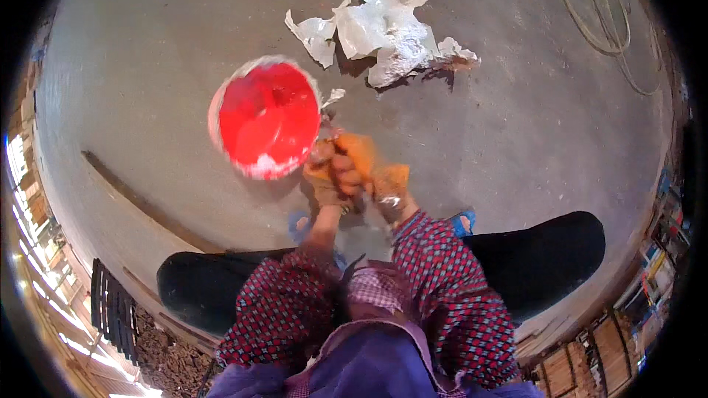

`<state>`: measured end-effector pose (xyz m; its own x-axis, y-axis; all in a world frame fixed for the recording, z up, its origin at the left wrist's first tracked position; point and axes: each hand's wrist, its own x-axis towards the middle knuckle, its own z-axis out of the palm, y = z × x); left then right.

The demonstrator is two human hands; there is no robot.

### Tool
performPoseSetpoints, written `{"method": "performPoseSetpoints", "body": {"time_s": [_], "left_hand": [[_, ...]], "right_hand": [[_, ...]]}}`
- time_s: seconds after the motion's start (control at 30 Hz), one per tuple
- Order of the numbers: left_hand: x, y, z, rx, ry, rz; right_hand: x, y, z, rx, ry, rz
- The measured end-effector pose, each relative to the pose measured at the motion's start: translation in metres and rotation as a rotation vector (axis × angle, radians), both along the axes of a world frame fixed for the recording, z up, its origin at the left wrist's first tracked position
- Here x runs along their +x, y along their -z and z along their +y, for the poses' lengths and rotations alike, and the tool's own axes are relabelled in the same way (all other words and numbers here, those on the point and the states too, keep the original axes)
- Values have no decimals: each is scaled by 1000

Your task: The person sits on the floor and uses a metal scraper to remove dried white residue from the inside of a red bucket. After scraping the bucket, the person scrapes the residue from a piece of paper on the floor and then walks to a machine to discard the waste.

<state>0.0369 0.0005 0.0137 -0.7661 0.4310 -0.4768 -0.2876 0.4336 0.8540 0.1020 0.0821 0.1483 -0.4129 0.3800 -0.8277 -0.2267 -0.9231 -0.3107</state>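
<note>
My left hand (324, 175) and my right hand (357, 162) are pressed together in front of me, both with fingers curled. Orange material (390, 179) covers parts of them; whether it is gloves or a cloth is blurred. A small white-tipped piece (334, 96) shows just beyond my fingers, but I cannot make out if it is held. Close by on the left is a bucket (270, 119), bright red inside, its rim and inner wall smeared white. Farther off, crumpled white sheeting (391, 26) with white residue lies on the grey floor.
A pale coiled hose (609, 46) lies at the far right. On the left, a long thin strip (144, 203) rests on the floor. My blue footwear (463, 222) shows below my hands. A dark slatted piece (112, 312) and wooden crates (582, 370) stand near the lower edges.
</note>
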Motion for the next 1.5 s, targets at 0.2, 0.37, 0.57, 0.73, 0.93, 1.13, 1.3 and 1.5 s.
{"method": "performPoseSetpoints", "body": {"time_s": [0.2, 0.37, 0.57, 0.73, 0.93, 1.13, 1.3, 1.5], "left_hand": [[-6, -35, 22, 168, -73, -60], [-21, -61, 29, 261, -331, -769], [-30, -135, 36, 251, -5, -638], [-56, -213, 46, 480, -475, -1602], [-74, -224, 45, 224, 131, -970], [-87, -230, 52, 234, -236, -1542], [-90, -227, 53, 218, -429, -1807], [-85, -218, 42, 200, -469, -1996]], "right_hand": [[57, 8, 16, 41, -534, -5], [86, -39, 2, 70, -548, -56], [109, -56, -12, 160, -559, -145], [129, -87, -14, 157, -607, -153], [139, -92, -12, 848, -824, -315], [135, -97, 5, 1232, -1041, -367], [122, -94, 8, 1303, -1056, -377], [121, -90, -3, 1373, -1100, -431]]}}
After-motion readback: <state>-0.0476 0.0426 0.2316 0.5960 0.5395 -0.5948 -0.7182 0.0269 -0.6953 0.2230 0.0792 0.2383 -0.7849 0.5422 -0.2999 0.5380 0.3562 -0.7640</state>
